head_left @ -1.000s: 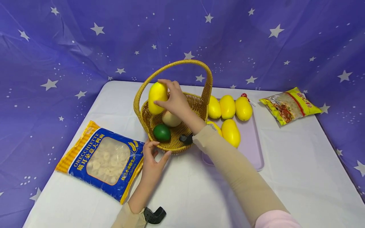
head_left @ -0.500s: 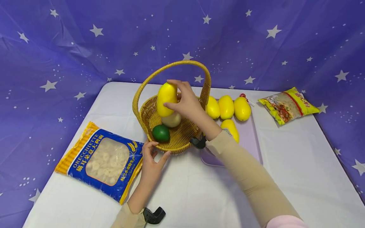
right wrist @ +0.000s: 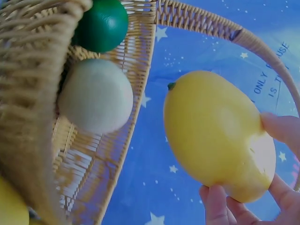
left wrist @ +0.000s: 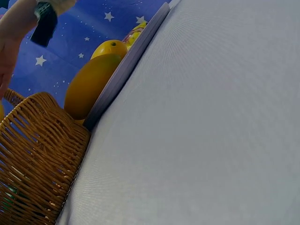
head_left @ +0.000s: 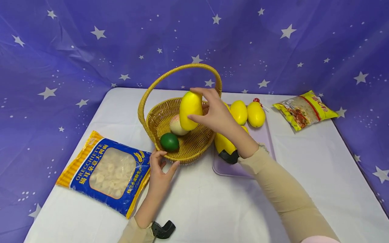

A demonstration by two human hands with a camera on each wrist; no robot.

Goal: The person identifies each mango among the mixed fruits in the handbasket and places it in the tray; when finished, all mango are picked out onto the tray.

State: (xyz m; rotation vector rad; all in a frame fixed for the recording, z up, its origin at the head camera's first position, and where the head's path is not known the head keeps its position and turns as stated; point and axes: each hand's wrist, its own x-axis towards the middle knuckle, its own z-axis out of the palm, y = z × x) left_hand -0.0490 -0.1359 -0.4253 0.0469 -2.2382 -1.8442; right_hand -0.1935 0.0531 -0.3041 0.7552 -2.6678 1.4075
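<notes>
My right hand (head_left: 217,111) holds a yellow mango (head_left: 190,109) upright between thumb and fingers, above the right half of a wicker basket (head_left: 182,159). In the right wrist view, the mango's small green stem nub (right wrist: 171,86) shows at the end away from the fingers. Inside the basket lie a round green fruit (head_left: 169,141) and a pale, pink-tinged peach (head_left: 176,126), partly behind the mango. My left hand (head_left: 161,175) rests against the basket's front left side, its thumb and fingers spread along the rim. The left wrist view shows the basket's outer wall (left wrist: 42,154) but not this hand.
A light purple tray (head_left: 268,145) with several mangoes (head_left: 256,114) stands right of the basket, partly under my right forearm. A red lollipop (head_left: 256,100) lies at its far edge. A blue orecchiette bag (head_left: 112,172) lies left, a yellow food packet (head_left: 305,109) far right.
My right hand has carried the mango rightward across the basket, uncovering more of the peach. The left hand keeps its place at the basket's front.
</notes>
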